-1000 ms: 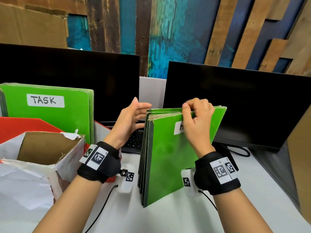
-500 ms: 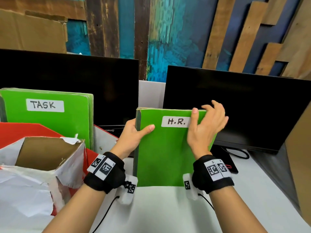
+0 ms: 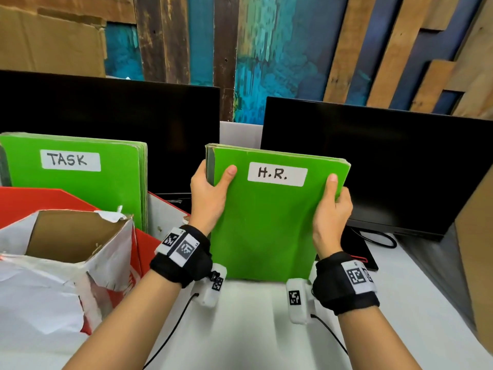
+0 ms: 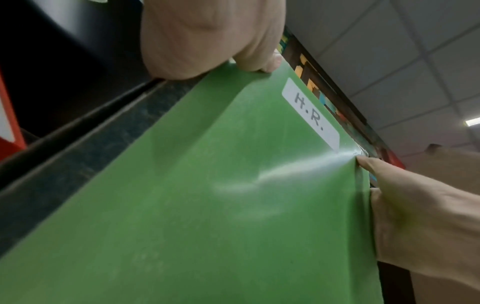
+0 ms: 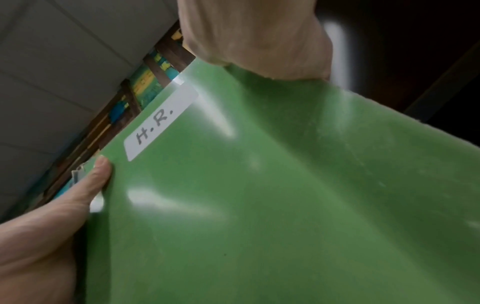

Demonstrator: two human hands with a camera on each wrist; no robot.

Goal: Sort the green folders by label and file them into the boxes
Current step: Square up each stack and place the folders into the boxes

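Head view: stack of green folders (image 3: 269, 217) stood upright on the white desk (image 3: 245, 321), centre, in front of the right monitor (image 3: 400, 166), front one labelled "H.R." (image 3: 277, 174). Left hand (image 3: 210, 198) clamped on the stack's left edge, thumb across the front cover, fingers hidden behind. Right hand (image 3: 330, 214) clamped on the right edge, thumb on the front, fingers curled behind. Second set of green folders (image 3: 77, 177) marked "TASK" stood filed in the red box (image 3: 32, 201), far left, before the left monitor (image 3: 112, 121). Torn white box (image 3: 61, 265) near left, just in front of the red box.

Left wrist view: gripped folder cover filled the frame, left thumb pressed at its upper edge, right hand (image 4: 415, 216) pinching the far side beside the label.

Right wrist view: same cover, right hand on top at the edge, left hand (image 5: 52, 222) with thumb laid on the cover near the label. Fingers behind not visible.
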